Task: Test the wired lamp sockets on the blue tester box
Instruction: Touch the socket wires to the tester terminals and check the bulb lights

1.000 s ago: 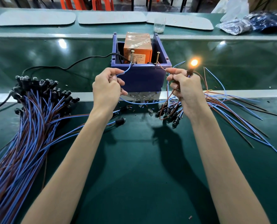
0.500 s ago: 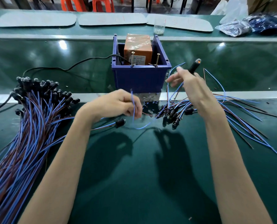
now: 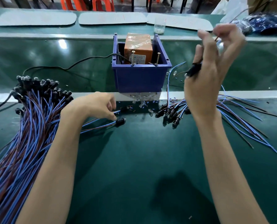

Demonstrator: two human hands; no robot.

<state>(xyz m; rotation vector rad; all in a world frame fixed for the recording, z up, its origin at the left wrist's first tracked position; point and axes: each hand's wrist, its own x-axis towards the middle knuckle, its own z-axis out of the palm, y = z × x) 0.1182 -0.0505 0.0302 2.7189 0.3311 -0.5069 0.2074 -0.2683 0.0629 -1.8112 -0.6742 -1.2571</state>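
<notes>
The blue tester box point(image 3: 141, 78) stands at the table's middle, with an orange transformer point(image 3: 137, 46) inside and two upright screw contacts point(image 3: 133, 57) on its front rim. My right hand point(image 3: 212, 70) is raised to the right of the box and blurred. It holds a black wired lamp socket point(image 3: 194, 70), unlit, and its fingertips pinch the brown wire point(image 3: 216, 38). My left hand point(image 3: 94, 107) lies low on the table in front of the box, its fingers pinching another wired socket point(image 3: 118, 113). A further socket point(image 3: 120, 122) lies just below it.
A large bundle of blue and brown wired sockets point(image 3: 29, 113) fills the left side. A smaller pile of sockets point(image 3: 171, 113) lies right of centre, its wires fanning right. Loose small bulbs point(image 3: 142, 98) sit under the box. A black power cord point(image 3: 66, 67) runs left.
The lamp in my right hand went out as both hands left the contacts. My left hand dropped to the table and took a socket; my right hand rose to the right with its socket.
</notes>
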